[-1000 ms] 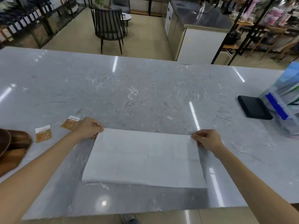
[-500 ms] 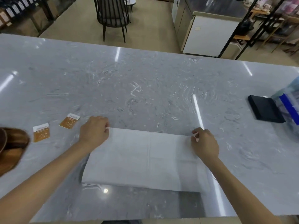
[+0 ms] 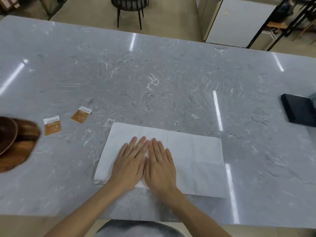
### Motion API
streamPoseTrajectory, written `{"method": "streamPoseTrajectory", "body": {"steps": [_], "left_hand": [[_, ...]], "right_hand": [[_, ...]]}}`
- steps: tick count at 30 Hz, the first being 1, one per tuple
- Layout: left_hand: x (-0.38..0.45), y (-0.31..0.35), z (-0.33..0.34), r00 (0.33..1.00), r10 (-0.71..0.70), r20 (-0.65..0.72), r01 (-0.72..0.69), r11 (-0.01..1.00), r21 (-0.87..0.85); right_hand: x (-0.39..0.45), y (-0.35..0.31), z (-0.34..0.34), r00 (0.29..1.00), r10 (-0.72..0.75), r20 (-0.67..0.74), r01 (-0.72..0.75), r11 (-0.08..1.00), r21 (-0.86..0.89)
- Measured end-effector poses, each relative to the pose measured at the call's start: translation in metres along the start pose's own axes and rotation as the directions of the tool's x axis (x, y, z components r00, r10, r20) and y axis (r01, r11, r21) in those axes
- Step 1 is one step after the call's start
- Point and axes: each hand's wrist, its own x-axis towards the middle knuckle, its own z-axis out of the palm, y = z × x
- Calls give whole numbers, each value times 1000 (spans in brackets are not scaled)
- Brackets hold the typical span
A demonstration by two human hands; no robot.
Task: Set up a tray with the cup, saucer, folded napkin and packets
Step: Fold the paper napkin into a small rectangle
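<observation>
Low in the centre of the frame, the left hand (image 3: 130, 165) and right hand (image 3: 159, 165) press flat, fingers straight and together, on the folded white napkin (image 3: 193, 158) lying on the grey marble table (image 3: 153, 79). Two orange packets (image 3: 52, 125) lie at left, beside a wooden tray (image 3: 18, 151).

Tabletop (image 3: 153, 74): grey stone look, marble-like veining, polished and glossy, with bright streaks of reflected light. Napkin (image 3: 193, 156): white, matt, soft cloth or thick paper, cannot tell which; faint crease lines across it. 2 packets (image 3: 52, 125) (image 3: 81, 115): paper look, orange-brown print with white top strips, low sheen. Tray (image 3: 20, 147): dark brown wood, visible grain, slight sheen. Flat black box (image 3: 299, 111): smooth, matt. Chair (image 3: 129, 7): black, thin metal-looking legs.
</observation>
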Motion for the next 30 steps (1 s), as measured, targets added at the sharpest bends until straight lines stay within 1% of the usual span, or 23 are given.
{"method": "streamPoseTrajectory", "body": {"steps": [3,6,9,12,16,19,28,30], "left_hand": [[-4,-4,7,999,-20,-25,21,999,47],[-10,-18,11,996,-76,-44,79,995,62],[-18,-31,10,991,-115,-68,118,992,52],[-23,-35,6,987,-143,-66,146,989,32],[-27,-33,2,984,-168,-55,170,985,32],[-33,-42,-2,976,-208,-61,211,977,38],[-32,-48,-8,981,-187,-53,188,982,10],[-27,-47,-12,977,-209,-36,210,978,11]], "right_hand": [[-3,7,2,1000,14,26,-14,1000,-12],[-13,28,-3,997,70,23,-69,997,-32],[-33,68,-18,985,175,-10,-175,983,-59],[-55,106,-32,957,291,-23,-291,953,-80],[-75,134,-47,911,409,-53,-412,909,-65],[-81,141,-55,906,421,-38,-423,905,-46],[-92,147,-61,928,371,21,-371,928,-33],[-91,145,-69,913,408,-11,-408,913,16]]}}
